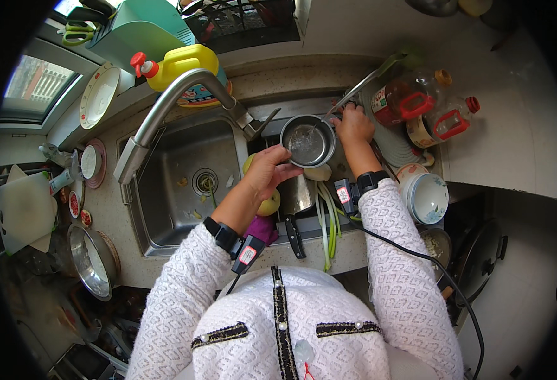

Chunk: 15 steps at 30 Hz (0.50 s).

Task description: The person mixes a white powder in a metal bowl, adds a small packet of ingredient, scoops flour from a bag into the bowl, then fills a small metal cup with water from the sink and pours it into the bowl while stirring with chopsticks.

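Note:
My left hand [269, 170] grips the near left rim of a small round metal bowl [306, 140], thumb on the edge and fingers beneath. The bowl is tipped so its shiny inside shows. A long metal handle [368, 81] slants from the bowl's far right rim toward the upper right; I cannot tell whether it is joined to the bowl. Curled around the lower part of that handle, my right hand [355, 128] has its fingertips partly hidden. Below the bowl lie a broad-bladed knife [294, 236] with a black handle, green onions [326, 218] and yellow-green round fruit [269, 204].
A steel sink basin [183, 218] lies left, under a tall bent faucet [164, 104]. Behind it stands a yellow jug [183, 66]. Red-capped plastic bottles [440, 120] and stacked bowls [427, 197] are right. A metal basin [91, 263] sits left. A black cable [418, 253] trails from my right wrist.

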Each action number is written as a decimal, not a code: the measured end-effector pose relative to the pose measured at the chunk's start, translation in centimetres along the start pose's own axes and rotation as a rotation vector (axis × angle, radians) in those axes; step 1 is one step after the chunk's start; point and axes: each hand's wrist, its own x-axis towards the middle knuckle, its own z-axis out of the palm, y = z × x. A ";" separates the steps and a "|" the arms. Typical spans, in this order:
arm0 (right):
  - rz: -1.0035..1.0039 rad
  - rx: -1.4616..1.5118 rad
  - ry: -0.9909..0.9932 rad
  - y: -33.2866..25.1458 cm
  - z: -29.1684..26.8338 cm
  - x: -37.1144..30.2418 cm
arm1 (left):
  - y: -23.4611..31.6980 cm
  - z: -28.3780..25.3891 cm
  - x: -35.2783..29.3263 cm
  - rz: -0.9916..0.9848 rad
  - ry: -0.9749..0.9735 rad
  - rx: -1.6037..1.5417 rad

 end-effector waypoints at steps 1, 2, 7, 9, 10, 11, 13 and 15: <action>0.000 0.001 0.001 0.0 0.0 0.0 | 0.0 0.1 0.0 -0.002 0.002 -0.001; 0.004 0.003 0.002 0.0 0.0 0.0 | 0.0 0.1 0.0 -0.002 0.003 0.000; 0.011 0.006 0.000 0.0 0.1 0.1 | 0.0 0.2 0.0 0.005 -0.002 0.000; 0.010 0.016 -0.002 0.0 0.1 0.1 | 0.0 0.1 0.0 0.002 0.001 -0.008; 0.011 0.021 -0.003 0.0 0.1 0.1 | 0.0 0.1 0.0 0.000 0.008 -0.007; 0.011 0.021 -0.005 0.0 0.1 0.1 | 0.0 0.1 0.0 0.002 0.002 -0.013; 0.015 0.021 -0.009 0.0 0.1 0.1 | -0.1 0.1 -0.1 0.001 0.008 -0.015; 0.019 0.024 -0.009 0.0 0.1 0.1 | -0.2 0.2 -0.1 -0.003 0.012 -0.018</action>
